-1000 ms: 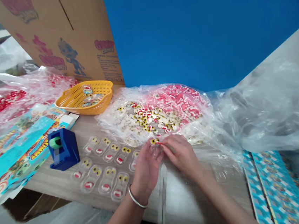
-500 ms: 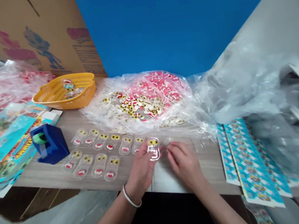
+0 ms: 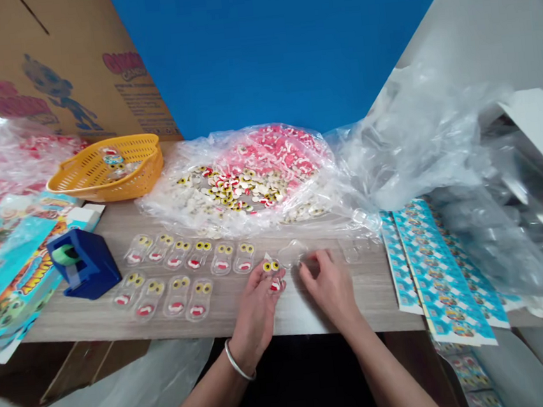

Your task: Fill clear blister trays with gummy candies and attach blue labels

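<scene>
My left hand (image 3: 256, 298) is closed around a clear plastic blister shell (image 3: 272, 275) with two yellow eye pieces and a red mouth piece in it. To its right, my right hand (image 3: 330, 287) hovers low over the table, fingers bent and thumb a little apart. Just beyond those fingertips lies a clear, seemingly bare shell (image 3: 293, 252); whether they touch it is hard to see. Several filled shells (image 3: 222, 259) with eyes and mouths lie in two rows on the left. Behind them spreads a clear bag of loose eye and mouth pieces (image 3: 251, 189).
A blue tape dispenser (image 3: 88, 266) and a yellow basket (image 3: 107, 190) holding a few packs stand left. Printed blue card sheets (image 3: 435, 264) lie right, near crumpled clear plastic (image 3: 419, 144). A carton (image 3: 66, 69) and a blue panel (image 3: 276, 49) rise behind.
The filled shell in my left hand has tipped and moved slightly left and down. My right hand has moved a little right, its fingers loosening. The camera view has shifted a little.
</scene>
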Demonstrator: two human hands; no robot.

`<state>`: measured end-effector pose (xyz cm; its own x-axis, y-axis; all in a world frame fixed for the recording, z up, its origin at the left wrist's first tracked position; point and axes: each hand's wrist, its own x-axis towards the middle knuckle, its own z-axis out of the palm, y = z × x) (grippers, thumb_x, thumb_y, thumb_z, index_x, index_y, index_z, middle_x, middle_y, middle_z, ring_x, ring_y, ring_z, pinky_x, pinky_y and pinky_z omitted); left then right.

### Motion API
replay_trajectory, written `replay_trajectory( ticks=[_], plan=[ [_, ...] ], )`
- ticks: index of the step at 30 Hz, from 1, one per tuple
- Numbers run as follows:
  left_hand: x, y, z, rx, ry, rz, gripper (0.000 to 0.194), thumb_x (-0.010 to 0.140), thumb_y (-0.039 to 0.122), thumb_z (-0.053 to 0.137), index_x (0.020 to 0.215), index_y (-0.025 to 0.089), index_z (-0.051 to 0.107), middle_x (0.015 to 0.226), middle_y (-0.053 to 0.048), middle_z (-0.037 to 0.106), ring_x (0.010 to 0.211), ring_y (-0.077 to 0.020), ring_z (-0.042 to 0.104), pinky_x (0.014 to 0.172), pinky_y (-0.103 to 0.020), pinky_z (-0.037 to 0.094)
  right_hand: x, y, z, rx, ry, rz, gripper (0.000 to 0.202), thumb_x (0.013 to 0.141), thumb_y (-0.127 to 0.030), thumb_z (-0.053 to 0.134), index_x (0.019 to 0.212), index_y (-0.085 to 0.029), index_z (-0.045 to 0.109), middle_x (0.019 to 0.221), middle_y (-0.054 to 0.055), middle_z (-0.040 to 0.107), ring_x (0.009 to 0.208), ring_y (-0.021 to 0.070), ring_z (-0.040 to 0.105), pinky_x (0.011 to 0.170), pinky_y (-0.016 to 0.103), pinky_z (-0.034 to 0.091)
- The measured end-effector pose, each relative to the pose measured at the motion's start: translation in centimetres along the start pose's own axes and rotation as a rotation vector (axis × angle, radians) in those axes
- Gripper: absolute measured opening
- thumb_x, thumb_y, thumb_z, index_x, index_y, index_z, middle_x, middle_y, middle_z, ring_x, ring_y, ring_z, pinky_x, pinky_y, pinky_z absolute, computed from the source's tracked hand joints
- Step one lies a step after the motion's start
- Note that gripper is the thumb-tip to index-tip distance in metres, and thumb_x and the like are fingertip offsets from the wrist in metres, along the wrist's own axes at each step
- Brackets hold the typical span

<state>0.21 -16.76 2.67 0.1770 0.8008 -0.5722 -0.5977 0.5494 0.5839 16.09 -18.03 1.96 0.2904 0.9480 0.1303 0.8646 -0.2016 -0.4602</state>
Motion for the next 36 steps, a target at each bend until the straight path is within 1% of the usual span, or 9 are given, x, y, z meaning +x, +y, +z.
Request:
replay_trajectory(
  ticks=[4, 8, 11, 15, 20, 24, 29, 31, 36],
  plan=[
    [0.1, 0.1, -0.2, -0.027, 0.028, 0.034, 0.032, 0.073, 0.023, 0.081, 0.102, 0.021, 0.067, 0.108, -0.004, 0.069, 0.107, -0.0216, 0.067, 0.09, -0.032, 0.05, 2.3, -0.4, -0.2, -0.044, -0.057, -0.135, 0.038, 0.085, -0.033, 0.067, 0.12, -0.017, 0.062, 0.121, 0.014, 0.063, 0.11, 0.0305, 0.056, 0.093, 0.042, 0.044],
    [0.0, 0.4, -0.5, -0.075, 0.116, 0.043, 0.031, 0.071, 0.02, 0.082, 0.097, 0.021, 0.066, 0.106, -0.004, 0.069, 0.104, -0.0214, 0.068, 0.089, -0.033, 0.051, 3.3, -0.4, 0.3, 0.01, -0.153, -0.164, 0.049, 0.081, -0.029, 0.071, 0.127, -0.017, 0.061, 0.116, 0.014, 0.062, 0.106, 0.0313, 0.057, 0.092, 0.045, 0.046],
    [-0.1, 0.7, -0.7, -0.066, 0.115, 0.036, 0.029, 0.072, 0.02, 0.081, 0.097, 0.02, 0.066, 0.111, -0.005, 0.068, 0.105, -0.0227, 0.068, 0.088, -0.033, 0.051, 2.8, 0.4, 1.1, 0.257, -0.162, -0.109, 0.045, 0.083, -0.025, 0.064, 0.127, -0.018, 0.061, 0.11, 0.011, 0.06, 0.091, 0.0238, 0.059, 0.086, 0.039, 0.049],
    [-0.1, 1.2, -0.7, -0.053, 0.093, 0.017, 0.027, 0.076, 0.025, 0.078, 0.101, 0.02, 0.068, 0.116, -0.007, 0.067, 0.105, -0.0241, 0.068, 0.084, -0.032, 0.052, 2.4, 2.1, 1.5, 0.658, -0.171, 0.058, 0.031, 0.085, -0.029, 0.057, 0.114, -0.019, 0.066, 0.088, 0.004, 0.06, 0.074, 0.0179, 0.057, 0.073, 0.033, 0.049],
    [-0.3, 1.7, -1.0, 0.002, -0.026, -0.053, 0.031, 0.085, 0.04, 0.069, 0.105, 0.017, 0.07, 0.114, -0.011, 0.07, 0.099, -0.0228, 0.067, 0.079, -0.031, 0.053, 2.5, 1.9, -0.8, 0.975, -0.398, 0.192, 0.033, 0.084, -0.04, 0.066, 0.108, -0.018, 0.069, 0.074, -0.001, 0.059, 0.059, 0.012, 0.049, 0.055, 0.025, 0.041],
    [-1.0, 1.9, -1.0, 0.055, -0.124, -0.132, 0.041, 0.087, 0.051, 0.064, 0.106, 0.016, 0.072, 0.109, -0.012, 0.071, 0.094, -0.0231, 0.067, 0.076, -0.032, 0.053, 1.7, -0.3, -1.3, 0.995, -0.534, 0.075, 0.026, 0.085, -0.032, 0.065, 0.106, -0.02, 0.07, 0.077, -0.001, 0.062, 0.065, 0.0124, 0.055, 0.061, 0.025, 0.045],
    [-2.1, 1.7, -1.2, 0.182, -0.141, -0.082, 0.037, 0.071, 0.023, 0.082, 0.107, 0.02, 0.074, 0.105, -0.007, 0.072, 0.089, -0.0189, 0.064, 0.077, -0.029, 0.051, 0.8, -2.0, 0.2, 0.76, -0.388, -0.114, 0.021, 0.085, -0.02, 0.061, 0.103, -0.023, 0.072, 0.089, 0.002, 0.064, 0.08, 0.0153, 0.061, 0.074, 0.029, 0.049],
    [-2.4, 1.7, -1.6, 0.206, -0.132, -0.076, 0.037, 0.07, 0.021, 0.081, 0.107, 0.021, 0.074, 0.103, -0.007, 0.072, 0.088, -0.019, 0.064, 0.077, -0.03, 0.051, 0.7, -2.3, 0.5, 0.725, -0.369, -0.125, 0.022, 0.084, -0.02, 0.061, 0.104, -0.022, 0.072, 0.092, 0.003, 0.065, 0.081, 0.0159, 0.061, 0.076, 0.03, 0.05],
    [-3.3, 2.2, -3.9, 0.412, -0.065, 0.088, 0.035, 0.079, 0.028, 0.075, 0.113, 0.023, 0.073, 0.107, -0.008, 0.073, 0.099, -0.0237, 0.066, 0.089, -0.034, 0.049, 0.2, -4.3, 1.8, 0.882, -0.623, -0.029, 0.023, 0.086, -0.022, 0.056, 0.106, -0.019, 0.067, 0.084, 0.001, 0.071, 0.075, 0.0158, 0.066, 0.071, 0.028, 0.052]
  ],
)
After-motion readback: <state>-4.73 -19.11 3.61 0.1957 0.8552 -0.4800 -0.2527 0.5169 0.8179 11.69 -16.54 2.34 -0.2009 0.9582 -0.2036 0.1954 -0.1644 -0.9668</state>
